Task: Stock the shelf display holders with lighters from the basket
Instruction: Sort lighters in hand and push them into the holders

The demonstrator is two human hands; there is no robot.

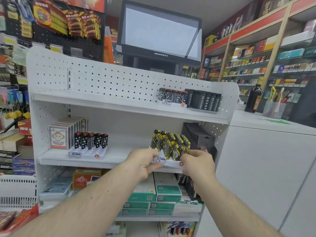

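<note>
A white display holder (168, 164) full of yellow-and-black lighters (171, 145) sits at the front of the middle shelf (118, 157). My left hand (145, 161) grips the holder's left front corner, and my right hand (198, 164) grips its right front corner. Further left on the same shelf stands a second white holder (87, 153) with one row of black star-patterned lighters (91, 140). On the top shelf (130, 106), a third holder (172, 102) carries black-and-white patterned lighters (172, 95). No basket of lighters is plainly in view.
White card boxes (58, 137) stand left of the star lighters. Black lighter packs (204, 100) sit at the top shelf's right end. Teal boxes (168, 190) fill the lower shelf. A monitor (159, 31) rises behind the rack, and a white counter (266, 127) is on the right.
</note>
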